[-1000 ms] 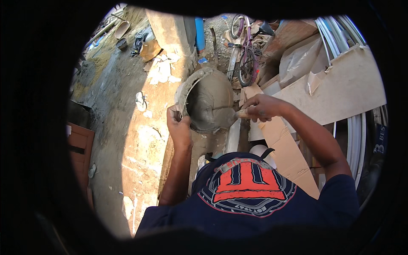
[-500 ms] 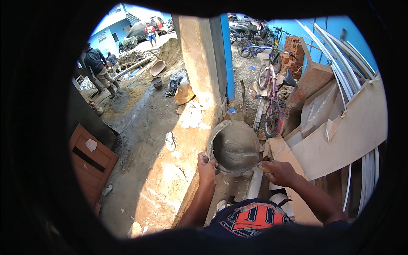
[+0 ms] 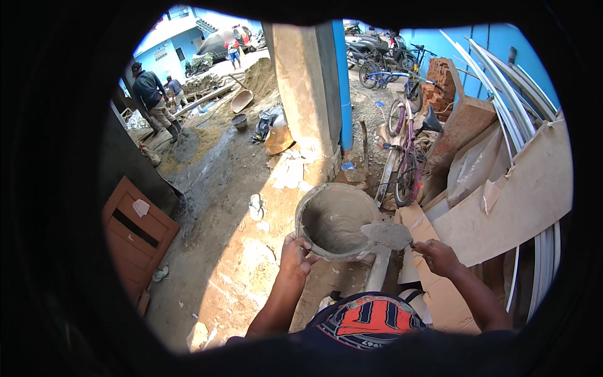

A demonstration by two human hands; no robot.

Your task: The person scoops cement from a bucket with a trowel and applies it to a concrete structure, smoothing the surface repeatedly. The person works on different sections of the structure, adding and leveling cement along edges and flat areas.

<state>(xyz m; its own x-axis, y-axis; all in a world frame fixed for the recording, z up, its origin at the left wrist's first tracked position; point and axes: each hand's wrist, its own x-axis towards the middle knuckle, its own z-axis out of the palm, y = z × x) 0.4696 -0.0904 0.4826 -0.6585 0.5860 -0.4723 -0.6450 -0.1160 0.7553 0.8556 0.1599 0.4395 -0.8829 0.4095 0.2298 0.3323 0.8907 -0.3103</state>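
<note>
My left hand (image 3: 295,254) is closed on the near left rim of a round bucket (image 3: 306,200) coated in grey mortar. Wet mortar (image 3: 333,220) lines the inside of the bucket, which tilts toward me. In my right hand (image 3: 438,256) is the handle of a trowel (image 3: 388,235). A layer of mortar lies on the trowel's blade, which is held over the bucket's right rim. The handle is mostly hidden by my fingers.
A concrete pillar (image 3: 304,94) with a blue pipe (image 3: 345,94) stands ahead. Bicycles (image 3: 408,151), a bent board (image 3: 509,188) and white pipes (image 3: 502,88) crowd the right. A brown door panel (image 3: 139,239) leans at left. One co-worker (image 3: 154,97) stands farther off.
The trowel has come up out of the bucket with mortar on its blade and moved right with my right hand. My left hand and the bucket have shifted slightly left.
</note>
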